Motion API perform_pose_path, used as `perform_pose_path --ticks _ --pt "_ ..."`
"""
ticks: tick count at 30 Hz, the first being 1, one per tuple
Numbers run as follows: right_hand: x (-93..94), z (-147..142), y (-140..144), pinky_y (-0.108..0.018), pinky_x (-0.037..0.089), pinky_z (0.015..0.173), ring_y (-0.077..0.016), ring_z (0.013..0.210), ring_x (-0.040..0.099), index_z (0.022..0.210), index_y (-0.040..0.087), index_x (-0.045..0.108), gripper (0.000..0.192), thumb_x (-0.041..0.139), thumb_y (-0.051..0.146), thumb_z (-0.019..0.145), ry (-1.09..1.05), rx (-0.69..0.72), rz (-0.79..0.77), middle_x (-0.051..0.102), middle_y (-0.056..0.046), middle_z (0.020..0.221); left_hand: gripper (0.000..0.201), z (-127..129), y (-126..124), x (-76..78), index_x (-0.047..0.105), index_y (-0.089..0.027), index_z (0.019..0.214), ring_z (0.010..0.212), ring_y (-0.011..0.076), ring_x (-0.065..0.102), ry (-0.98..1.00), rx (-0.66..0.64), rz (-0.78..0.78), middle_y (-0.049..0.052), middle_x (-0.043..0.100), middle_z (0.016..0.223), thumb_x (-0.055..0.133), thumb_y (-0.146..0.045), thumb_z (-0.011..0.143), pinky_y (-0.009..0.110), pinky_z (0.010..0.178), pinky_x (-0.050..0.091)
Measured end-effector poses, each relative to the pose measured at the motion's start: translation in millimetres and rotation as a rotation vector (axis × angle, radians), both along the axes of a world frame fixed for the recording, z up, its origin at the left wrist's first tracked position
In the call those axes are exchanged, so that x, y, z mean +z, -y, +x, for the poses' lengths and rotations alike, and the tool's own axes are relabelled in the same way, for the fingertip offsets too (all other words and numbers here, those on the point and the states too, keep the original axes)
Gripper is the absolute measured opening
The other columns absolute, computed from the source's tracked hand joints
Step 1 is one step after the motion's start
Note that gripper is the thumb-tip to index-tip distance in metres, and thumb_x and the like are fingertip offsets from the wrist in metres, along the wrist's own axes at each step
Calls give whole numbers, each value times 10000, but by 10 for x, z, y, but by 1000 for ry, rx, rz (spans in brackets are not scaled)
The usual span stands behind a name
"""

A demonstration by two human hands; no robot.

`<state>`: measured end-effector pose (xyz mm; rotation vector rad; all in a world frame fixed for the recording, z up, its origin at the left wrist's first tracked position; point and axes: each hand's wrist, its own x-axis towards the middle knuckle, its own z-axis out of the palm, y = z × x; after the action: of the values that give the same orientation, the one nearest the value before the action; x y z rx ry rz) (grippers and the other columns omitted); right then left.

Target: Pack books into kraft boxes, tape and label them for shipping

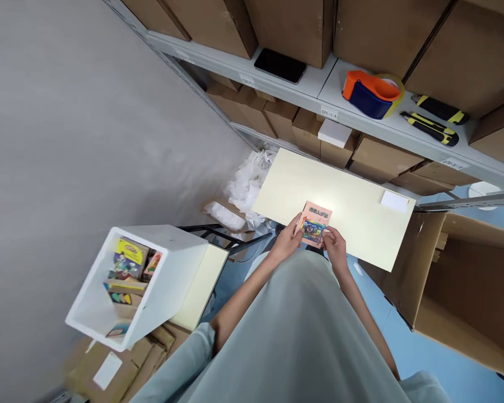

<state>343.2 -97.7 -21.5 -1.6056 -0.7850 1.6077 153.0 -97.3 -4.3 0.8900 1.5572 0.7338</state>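
A small pink booklet (315,223) with dark lettering and a colourful picture on its front is held between my two hands, at the near edge of a pale yellow tabletop (357,218). My left hand (288,240) grips its left side, thumb over the front. At the lower right corner, the fingers of my right hand (334,244) pinch it. Both hands hide parts of its edges, and its back is out of sight. A stack of white paper or cards (393,201) lies at the table's far right corner.
Left, a white foam box (185,274) contains several colourful packs. Right stands an open cardboard carton (430,268). The shelf (327,92) ahead carries cartons, a phone (280,65), a tape dispenser (369,95) and two utility knives (430,127). White crumpled wrapping (252,182) lies by the wall.
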Motion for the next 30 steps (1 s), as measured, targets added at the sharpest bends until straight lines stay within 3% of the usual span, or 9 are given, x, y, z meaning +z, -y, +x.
perform_pose_path --ticks 3,7,10,14,19,25,30 --pt "14 -109 -103 -301 476 627 -149 637 582 1242 157 692 596 738 519 770 31 17 15 705 23 776 818 -56 15 -57 516 -187 1674 668 168 698 30 2 20 44 800 1023 711 -460 927 324 688 670" --pt "30 -390 -154 -296 458 626 -150 658 583 1275 144 717 632 734 492 748 91 30 15 720 13 787 797 -313 68 -137 461 -194 1706 846 217 773 101 -40 62 93 802 1230 635 -342 942 354 793 691" --pt "33 -731 -89 -296 449 602 -142 611 552 1360 137 703 707 744 487 747 121 50 -23 686 47 716 797 -662 96 -208 431 -193 1714 978 246 797 117 -79 98 132 759 1403 597 -255 937 410 959 677" --pt "-16 -1317 4 -308 500 625 -151 611 604 1533 151 619 876 788 487 741 106 88 -103 693 66 709 671 -1207 84 -336 544 -180 1614 1284 296 741 108 -74 155 154 717 1497 542 -172 944 491 1179 583" --pt "-99 -1950 -82 -346 578 726 -157 680 673 1580 174 603 897 811 509 775 104 124 -98 752 37 807 624 -1793 -49 -573 599 -216 1568 1373 307 704 100 22 170 128 738 1470 550 -146 950 510 1223 554" --pt "-262 -2254 -610 -383 621 788 -178 722 719 1613 137 568 957 838 497 769 175 86 -79 766 21 833 552 -2068 -655 -915 682 -216 1495 1166 306 778 169 122 138 122 773 1389 620 -195 946 491 1110 631" --pt "-765 -2307 -1491 -379 618 819 -160 711 696 1529 122 636 904 845 454 715 224 70 -101 765 22 806 526 -1990 -1409 -1321 723 -193 1450 1190 323 765 175 270 126 139 788 1335 673 -181 927 468 1107 619"
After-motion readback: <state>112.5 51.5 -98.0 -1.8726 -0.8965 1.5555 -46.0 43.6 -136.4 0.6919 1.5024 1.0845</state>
